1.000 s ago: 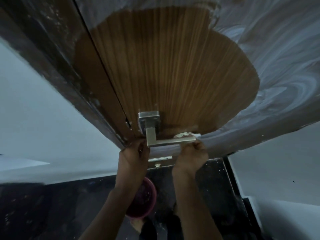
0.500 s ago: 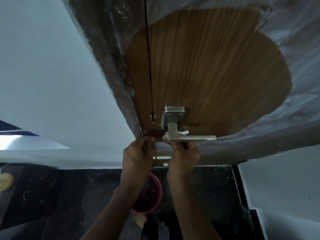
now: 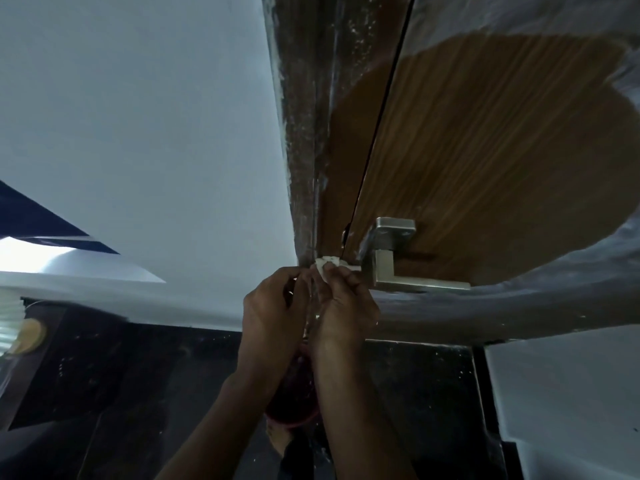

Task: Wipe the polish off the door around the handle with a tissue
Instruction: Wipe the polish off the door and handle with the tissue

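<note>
1. Tissue (image 3: 328, 264), white and crumpled, sits pinched in your right hand (image 3: 341, 303), pressed where the door (image 3: 485, 140) meets its frame (image 3: 304, 133), just left of the handle (image 3: 391, 261).
2. Your left hand (image 3: 273, 308) is curled beside the right one, touching it; whether it grips anything, you cannot tell.
3. Whitish polish (image 3: 519, 306) rings the wiped brown patch.

Handle (image 3: 394, 268) juts out from the door (image 3: 485, 150), lever running right, blocking a straight sweep there; above the handle, bare wood lies open; left of the handle both hands, right hand (image 3: 341, 303) and left hand (image 3: 273, 306), crowd the door-edge gap; below the handle, smeared door is unobstructed.
</note>
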`<move>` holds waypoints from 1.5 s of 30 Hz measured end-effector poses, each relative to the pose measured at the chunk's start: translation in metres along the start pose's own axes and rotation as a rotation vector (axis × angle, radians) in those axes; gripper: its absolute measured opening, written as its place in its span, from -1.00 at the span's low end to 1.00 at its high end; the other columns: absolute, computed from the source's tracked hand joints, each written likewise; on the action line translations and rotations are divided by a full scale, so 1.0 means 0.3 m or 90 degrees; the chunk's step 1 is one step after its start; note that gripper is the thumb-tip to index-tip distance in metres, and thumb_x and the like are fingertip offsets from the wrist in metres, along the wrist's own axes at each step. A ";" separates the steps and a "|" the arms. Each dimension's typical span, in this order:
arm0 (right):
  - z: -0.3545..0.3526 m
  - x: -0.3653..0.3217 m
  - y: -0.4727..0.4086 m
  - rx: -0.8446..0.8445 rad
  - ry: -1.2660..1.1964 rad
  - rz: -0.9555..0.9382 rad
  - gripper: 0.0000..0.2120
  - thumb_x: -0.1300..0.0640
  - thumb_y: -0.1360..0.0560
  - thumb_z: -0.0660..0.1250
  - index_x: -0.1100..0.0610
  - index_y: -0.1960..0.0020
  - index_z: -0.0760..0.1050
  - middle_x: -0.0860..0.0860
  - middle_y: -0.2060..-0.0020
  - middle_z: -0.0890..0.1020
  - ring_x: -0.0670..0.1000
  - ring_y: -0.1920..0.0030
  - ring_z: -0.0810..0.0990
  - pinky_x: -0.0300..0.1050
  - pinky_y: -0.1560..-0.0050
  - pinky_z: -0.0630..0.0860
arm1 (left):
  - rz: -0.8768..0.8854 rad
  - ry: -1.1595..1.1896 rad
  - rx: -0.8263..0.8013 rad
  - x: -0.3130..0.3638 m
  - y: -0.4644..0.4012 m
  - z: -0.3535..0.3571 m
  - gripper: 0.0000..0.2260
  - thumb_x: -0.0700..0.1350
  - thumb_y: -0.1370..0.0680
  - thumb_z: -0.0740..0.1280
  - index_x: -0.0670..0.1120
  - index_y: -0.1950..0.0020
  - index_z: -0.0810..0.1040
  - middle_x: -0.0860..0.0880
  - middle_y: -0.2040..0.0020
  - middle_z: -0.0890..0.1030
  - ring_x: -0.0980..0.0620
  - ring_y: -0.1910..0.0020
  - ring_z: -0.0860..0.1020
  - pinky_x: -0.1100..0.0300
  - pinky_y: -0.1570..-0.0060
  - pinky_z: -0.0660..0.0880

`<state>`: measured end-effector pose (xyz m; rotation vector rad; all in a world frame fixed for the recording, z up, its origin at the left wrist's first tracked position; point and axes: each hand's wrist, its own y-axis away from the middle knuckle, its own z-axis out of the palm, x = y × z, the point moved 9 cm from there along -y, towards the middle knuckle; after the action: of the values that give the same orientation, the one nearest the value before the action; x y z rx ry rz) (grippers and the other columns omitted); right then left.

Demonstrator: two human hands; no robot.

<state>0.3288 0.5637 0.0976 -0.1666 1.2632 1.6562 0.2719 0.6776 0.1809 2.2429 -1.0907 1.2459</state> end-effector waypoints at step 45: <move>-0.099 -0.097 0.021 -0.068 0.361 -0.221 -0.72 0.39 -0.41 0.50 0.10 -0.01 0.59 0.14 0.06 0.71 0.14 0.02 0.71 0.04 0.00 0.67 | -0.039 0.014 -0.112 -0.120 0.028 -0.042 -0.88 -0.11 -0.64 0.34 0.02 -0.07 0.68 0.25 0.12 0.62 0.32 0.12 0.60 0.47 0.16 0.48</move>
<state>0.3254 0.5229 0.1065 -0.9209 1.4526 1.4150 0.2469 0.6964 0.1575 2.1102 -1.0720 1.1024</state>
